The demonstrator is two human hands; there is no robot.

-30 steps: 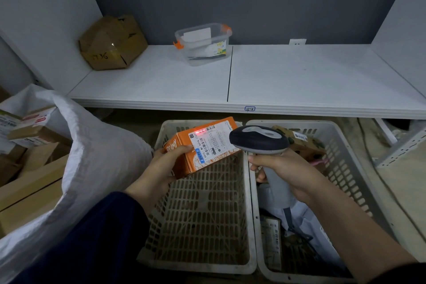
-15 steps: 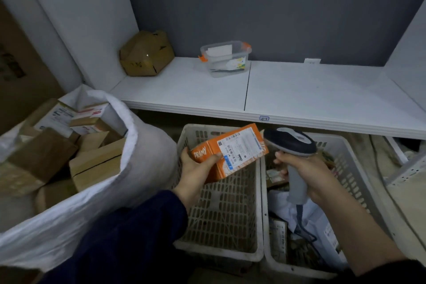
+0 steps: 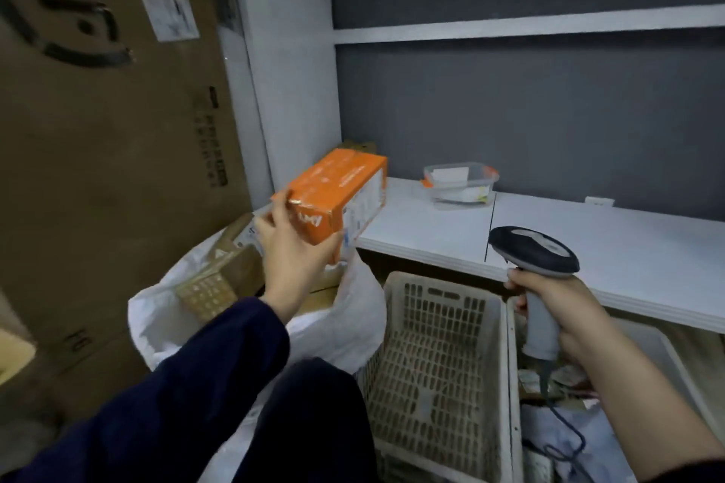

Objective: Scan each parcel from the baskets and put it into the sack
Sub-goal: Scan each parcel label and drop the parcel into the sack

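From the head camera I see my left hand (image 3: 288, 247) gripping the orange parcel (image 3: 338, 195) by its near end, the box jutting up and away from the fingers, raised above the open white sack (image 3: 345, 310). My right hand (image 3: 557, 310) is wrapped around the scanner (image 3: 534, 253) handle, over the baskets (image 3: 443, 357).

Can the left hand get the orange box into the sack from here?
Probably yes. The left hand holds the orange box above the sack, whose mouth gapes open below; the cartons inside leave room and nothing blocks the drop.
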